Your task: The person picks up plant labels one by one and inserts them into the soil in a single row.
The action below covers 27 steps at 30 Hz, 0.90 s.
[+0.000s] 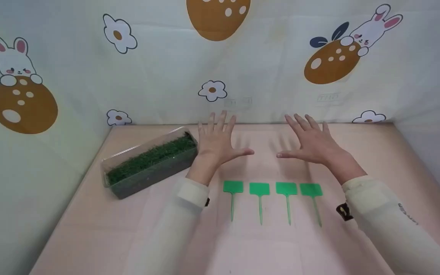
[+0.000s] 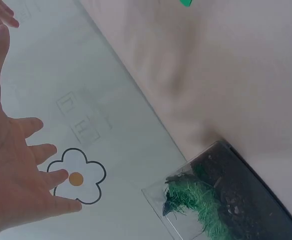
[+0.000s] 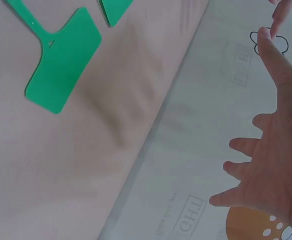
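Observation:
Both hands are held up over the far part of the table, fingers spread and straight, holding nothing. The left hand [image 1: 217, 144] is just right of a clear rectangular planter [image 1: 149, 179] filled with dark soil and green grass [image 1: 155, 154]; in the left wrist view the grass [image 2: 200, 200] shows at the lower right. Facing it across a gap is the right hand [image 1: 313, 144]. Nearer the person, several green plant labels [image 1: 233, 186] lie in a row, their pointed stems toward the person. One green plant label [image 3: 63, 65] appears large in the right wrist view.
A pale pink tabletop [image 1: 166, 236] extends under everything. Behind it hangs a white cloth [image 1: 159, 76] printed with rabbits, brown fruit and flowers, which also closes off both sides. The planter stands slanted at the table's far left.

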Each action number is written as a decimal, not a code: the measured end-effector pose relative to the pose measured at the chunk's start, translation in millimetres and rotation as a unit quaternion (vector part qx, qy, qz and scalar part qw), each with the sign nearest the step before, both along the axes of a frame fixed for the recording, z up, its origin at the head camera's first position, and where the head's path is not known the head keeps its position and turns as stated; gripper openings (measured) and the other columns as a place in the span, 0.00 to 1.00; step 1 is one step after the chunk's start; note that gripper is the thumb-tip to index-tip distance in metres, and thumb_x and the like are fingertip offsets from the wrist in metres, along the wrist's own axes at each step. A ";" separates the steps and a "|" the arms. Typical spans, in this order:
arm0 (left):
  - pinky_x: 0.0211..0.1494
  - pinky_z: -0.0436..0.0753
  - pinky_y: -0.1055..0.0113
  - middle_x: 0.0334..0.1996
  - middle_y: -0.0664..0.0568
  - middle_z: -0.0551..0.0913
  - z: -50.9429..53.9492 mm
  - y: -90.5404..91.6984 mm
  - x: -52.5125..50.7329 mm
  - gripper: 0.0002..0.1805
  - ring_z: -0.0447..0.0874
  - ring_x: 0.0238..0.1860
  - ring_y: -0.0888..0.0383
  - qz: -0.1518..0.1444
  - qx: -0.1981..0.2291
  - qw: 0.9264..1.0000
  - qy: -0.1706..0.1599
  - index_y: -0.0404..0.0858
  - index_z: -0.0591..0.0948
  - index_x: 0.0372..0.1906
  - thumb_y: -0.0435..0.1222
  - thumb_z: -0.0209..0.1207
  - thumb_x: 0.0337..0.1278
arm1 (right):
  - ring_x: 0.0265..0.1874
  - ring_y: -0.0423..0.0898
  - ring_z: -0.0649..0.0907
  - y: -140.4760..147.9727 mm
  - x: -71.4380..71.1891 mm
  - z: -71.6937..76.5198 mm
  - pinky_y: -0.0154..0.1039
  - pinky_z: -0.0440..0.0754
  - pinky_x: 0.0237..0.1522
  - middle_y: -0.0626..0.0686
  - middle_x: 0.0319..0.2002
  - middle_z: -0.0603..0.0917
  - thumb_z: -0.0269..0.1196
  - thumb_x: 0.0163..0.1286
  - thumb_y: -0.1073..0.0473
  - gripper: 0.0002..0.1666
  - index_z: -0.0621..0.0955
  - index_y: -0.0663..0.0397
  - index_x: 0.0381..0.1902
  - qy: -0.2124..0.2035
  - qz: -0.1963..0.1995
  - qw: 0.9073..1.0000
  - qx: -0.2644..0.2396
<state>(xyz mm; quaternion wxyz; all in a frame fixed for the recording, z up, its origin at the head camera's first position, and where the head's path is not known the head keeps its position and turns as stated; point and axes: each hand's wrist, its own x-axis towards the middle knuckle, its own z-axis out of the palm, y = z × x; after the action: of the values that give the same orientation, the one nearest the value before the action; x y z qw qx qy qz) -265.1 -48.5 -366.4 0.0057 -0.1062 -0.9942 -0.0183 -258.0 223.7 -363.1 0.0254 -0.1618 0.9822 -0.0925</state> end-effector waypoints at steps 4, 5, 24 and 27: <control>0.81 0.46 0.37 0.82 0.50 0.43 2.2 -5.4 0.6 0.63 0.39 0.82 0.44 0.000 0.009 1.000 0.005 0.53 0.47 0.81 0.79 0.52 0.43 | 0.77 0.69 0.51 -3.9 -1.4 0.7 0.78 0.45 0.71 0.62 0.80 0.51 0.60 0.57 0.20 0.67 0.45 0.45 0.82 0.003 0.009 1.000 -0.004; 0.81 0.46 0.37 0.82 0.50 0.43 2.6 -6.9 0.7 0.63 0.39 0.82 0.44 -0.001 0.013 1.000 0.006 0.53 0.47 0.81 0.79 0.53 0.44 | 0.77 0.69 0.51 -5.0 -1.9 0.8 0.77 0.46 0.72 0.62 0.80 0.51 0.60 0.57 0.20 0.68 0.45 0.45 0.82 0.003 0.011 1.000 -0.005; 0.82 0.50 0.42 0.80 0.48 0.53 13.6 -48.4 6.7 0.58 0.49 0.81 0.45 0.011 0.041 0.999 0.008 0.50 0.56 0.79 0.75 0.57 0.46 | 0.77 0.63 0.59 -25.9 -5.1 0.5 0.64 0.65 0.73 0.62 0.78 0.57 0.67 0.53 0.24 0.70 0.45 0.40 0.82 -0.031 0.020 0.998 -0.055; 0.82 0.51 0.41 0.80 0.47 0.54 14.4 -57.6 8.6 0.58 0.50 0.81 0.44 0.018 0.049 0.999 0.013 0.49 0.57 0.79 0.74 0.59 0.46 | 0.77 0.63 0.60 -31.2 -4.6 0.3 0.64 0.67 0.71 0.61 0.78 0.58 0.67 0.52 0.23 0.70 0.45 0.38 0.82 -0.035 0.019 0.997 -0.061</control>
<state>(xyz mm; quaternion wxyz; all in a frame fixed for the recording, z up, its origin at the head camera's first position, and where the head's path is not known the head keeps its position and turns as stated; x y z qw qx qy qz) -256.5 -106.1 -352.0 0.0243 -0.0881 -0.9937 -0.0655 -262.6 192.5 -362.7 0.0520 -0.1788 0.9698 -0.1578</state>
